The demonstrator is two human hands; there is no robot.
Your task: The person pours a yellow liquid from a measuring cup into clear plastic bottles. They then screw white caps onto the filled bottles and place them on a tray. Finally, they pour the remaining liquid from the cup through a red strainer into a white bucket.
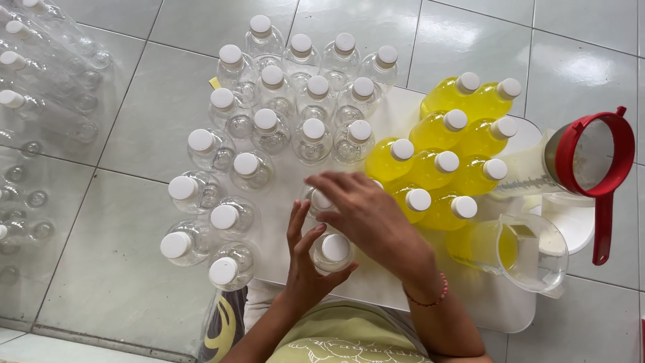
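My left hand (304,263) wraps around a clear empty plastic bottle with a white cap (334,249) standing on the white table (376,282) right in front of me. My right hand (366,215) reaches over it, fingers spread, its fingertips touching the cap of another clear bottle (317,199) just behind. Several empty capped bottles (289,107) crowd the left and far side of the table. A cluster of several bottles filled with yellow liquid (443,144) stands to the right of my right hand.
A clear jug with yellow liquid (517,252) sits at the table's right. A red-rimmed strainer (594,158) rests on a container beyond it. More empty bottles lie bagged on the tiled floor (40,81) at left.
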